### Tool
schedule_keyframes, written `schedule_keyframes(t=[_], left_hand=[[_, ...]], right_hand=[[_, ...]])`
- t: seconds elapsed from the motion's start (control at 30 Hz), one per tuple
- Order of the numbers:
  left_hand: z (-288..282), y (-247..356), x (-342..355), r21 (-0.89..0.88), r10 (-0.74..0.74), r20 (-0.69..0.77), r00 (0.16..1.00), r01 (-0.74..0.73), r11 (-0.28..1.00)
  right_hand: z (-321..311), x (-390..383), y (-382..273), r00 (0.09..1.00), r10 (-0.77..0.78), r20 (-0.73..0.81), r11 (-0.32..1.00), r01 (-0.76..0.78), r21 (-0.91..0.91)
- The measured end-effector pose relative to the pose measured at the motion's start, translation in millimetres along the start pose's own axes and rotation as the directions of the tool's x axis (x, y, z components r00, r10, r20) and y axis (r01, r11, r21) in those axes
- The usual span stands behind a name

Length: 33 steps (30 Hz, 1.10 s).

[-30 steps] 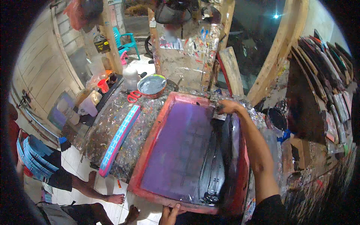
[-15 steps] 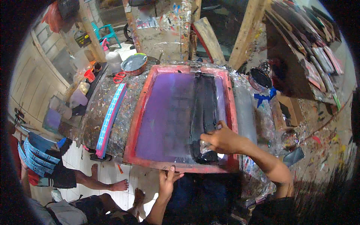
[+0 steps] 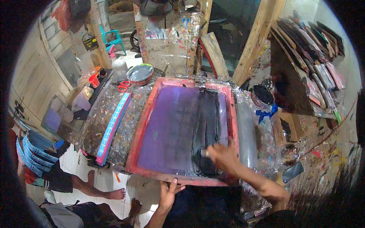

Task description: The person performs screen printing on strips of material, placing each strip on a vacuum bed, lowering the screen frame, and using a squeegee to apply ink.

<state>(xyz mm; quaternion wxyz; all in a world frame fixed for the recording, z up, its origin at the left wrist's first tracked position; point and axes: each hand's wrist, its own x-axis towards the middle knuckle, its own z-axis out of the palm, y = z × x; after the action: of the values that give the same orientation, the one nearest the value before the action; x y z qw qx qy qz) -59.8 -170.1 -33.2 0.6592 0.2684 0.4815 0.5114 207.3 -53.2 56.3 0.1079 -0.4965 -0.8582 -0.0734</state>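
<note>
A screen-printing frame (image 3: pixel 131 159) with red wooden sides lies before me, its purple mesh (image 3: pixel 163 129) partly darkened. Thick wet black ink (image 3: pixel 207 117) runs in a long band down the mesh's right half. At the near end of that band, my right hand (image 3: pixel 225 157) is closed on an ink-blackened tool with a shiny pale part; its kind is hidden by the fingers and blur. My left hand (image 3: pixel 167 194) grips the near edge of the frame, thumb on top and fingers beneath.
Left of the frame lie a blue-and-pink checked strip (image 3: pixel 114 127) and red scissors (image 3: pixel 123 86). A grey ink bowl (image 3: pixel 140 74) stands behind. At right are a black ink tub (image 3: pixel 262 95), a cardboard box (image 3: pixel 287 127) and a phone (image 3: pixel 292 171). Another person's leg (image 3: pixel 93 186) shows lower left.
The whole scene sits lower in the picture as my view has shifted. My right hand and its tool have moved slightly left over the ink. My left hand keeps its hold on the frame.
</note>
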Motion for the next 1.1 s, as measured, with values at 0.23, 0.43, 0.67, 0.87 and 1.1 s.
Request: schedule_keyframes(t=[0.23, 0.43, 0.67, 0.87, 1.1], left_hand=[[-21.1, -8.4, 8.0, 0.126, -0.167, 0.084, 0.982, 0.156, 0.98], [-27.1, -20.2, 12.6, 0.179, -0.22, -0.006, 0.975, 0.218, 0.959], [-27.6, -19.3, 19.2, 0.169, -0.281, -0.026, 0.959, 0.281, 0.945], [-27.1, -20.0, 19.9, 0.175, -0.294, -0.012, 0.956, 0.292, 0.94], [-27.9, -21.4, 22.0, 0.182, -0.307, -0.006, 0.952, 0.303, 0.936]], right_hand=[[75.4, 178.0, 175.1, 0.985, 0.153, -0.084, 0.987, -0.148, 0.069], [64.2, 156.4, 189.7, 0.926, -0.026, 0.377, 0.931, -0.115, 0.346], [78.0, 207.0, 239.6, 0.987, -0.007, -0.161, 0.991, 0.028, 0.129], [101.0, 206.8, 239.8, 0.976, 0.172, -0.132, 0.982, -0.181, -0.059], [88.9, 169.2, 193.8, 0.962, 0.274, 0.017, 0.962, -0.274, 0.02]])
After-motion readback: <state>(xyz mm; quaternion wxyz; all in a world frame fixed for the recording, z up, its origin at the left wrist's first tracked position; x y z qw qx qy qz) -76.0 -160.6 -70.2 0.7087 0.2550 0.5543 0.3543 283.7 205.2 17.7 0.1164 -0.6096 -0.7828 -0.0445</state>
